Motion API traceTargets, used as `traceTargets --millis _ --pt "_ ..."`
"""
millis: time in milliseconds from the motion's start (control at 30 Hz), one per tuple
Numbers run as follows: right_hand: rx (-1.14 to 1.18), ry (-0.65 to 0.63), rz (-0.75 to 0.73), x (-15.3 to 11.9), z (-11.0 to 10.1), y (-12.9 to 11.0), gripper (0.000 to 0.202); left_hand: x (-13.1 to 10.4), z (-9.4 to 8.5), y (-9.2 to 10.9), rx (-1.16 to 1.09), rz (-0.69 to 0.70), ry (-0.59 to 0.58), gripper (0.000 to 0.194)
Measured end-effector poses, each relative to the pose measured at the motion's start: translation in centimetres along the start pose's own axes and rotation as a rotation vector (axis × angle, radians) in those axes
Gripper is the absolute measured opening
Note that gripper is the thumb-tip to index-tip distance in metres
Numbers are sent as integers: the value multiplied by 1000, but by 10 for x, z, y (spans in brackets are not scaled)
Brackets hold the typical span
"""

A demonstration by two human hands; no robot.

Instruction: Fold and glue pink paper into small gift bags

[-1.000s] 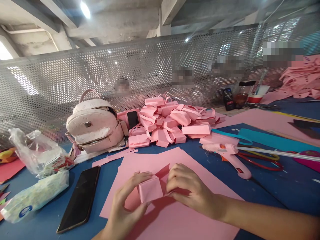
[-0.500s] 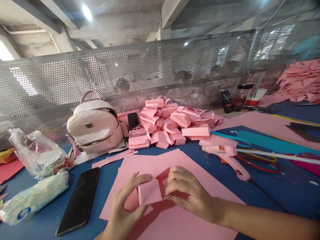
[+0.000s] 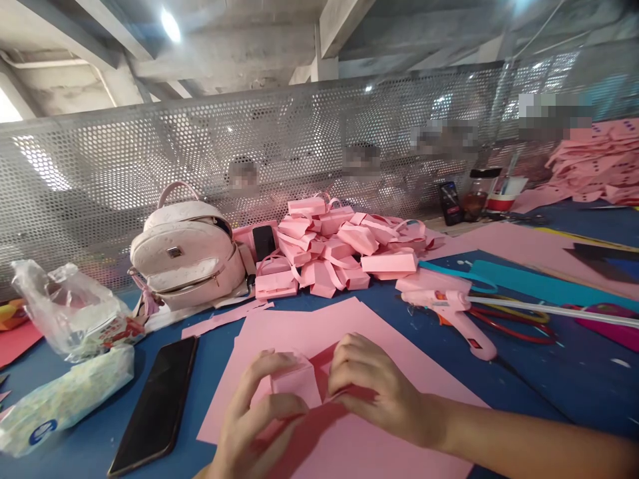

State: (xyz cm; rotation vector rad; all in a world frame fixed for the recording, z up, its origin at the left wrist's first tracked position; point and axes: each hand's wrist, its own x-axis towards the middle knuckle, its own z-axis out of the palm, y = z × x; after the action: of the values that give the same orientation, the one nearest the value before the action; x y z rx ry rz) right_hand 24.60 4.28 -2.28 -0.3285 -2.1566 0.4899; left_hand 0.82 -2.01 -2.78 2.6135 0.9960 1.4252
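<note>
A small folded pink paper box [image 3: 299, 382] is between my hands, above large pink sheets [image 3: 429, 399] on the blue table. My left hand [image 3: 264, 406] has its fingers curled round the left end of the box, thumb side toward me. My right hand [image 3: 372, 389] pinches the open flap at the right side of the box, its fingertips pressed together. The inside of the box is partly hidden by my fingers.
A black phone [image 3: 154, 406] and a tissue pack [image 3: 70, 396] lie left. Behind are a pale backpack [image 3: 187, 256] and a heap of pink paper boxes [image 3: 329, 246]. A pink glue gun [image 3: 456, 313] with a cable lies right. People show blurred behind the mesh screen [image 3: 299, 126].
My left fingers have moved over the near face of the box and cover more of it. My right hand keeps its pinch almost unchanged. The view has shifted slightly.
</note>
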Motion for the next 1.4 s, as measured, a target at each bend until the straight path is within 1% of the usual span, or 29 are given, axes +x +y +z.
traceTargets --millis 267,700,833,1067,1233,1400 --pt "9 4 -22 1 0 -1 10 -1 -1 1 14 -54 -21 27" --pt "20 6 -18 -1 1 2 9 2 0 5 27 -72 29 26" --pt "8 4 -22 1 1 0 12 3 -1 5 57 -48 12 27" --pt "-38 23 -45 1 1 -4 10 5 -1 6 108 -91 18 21" --pt "-94 0 -50 0 2 -4 15 4 1 8 103 -127 1 15" --pt "-83 15 -74 0 2 -4 11 2 6 9 94 -151 14 18"
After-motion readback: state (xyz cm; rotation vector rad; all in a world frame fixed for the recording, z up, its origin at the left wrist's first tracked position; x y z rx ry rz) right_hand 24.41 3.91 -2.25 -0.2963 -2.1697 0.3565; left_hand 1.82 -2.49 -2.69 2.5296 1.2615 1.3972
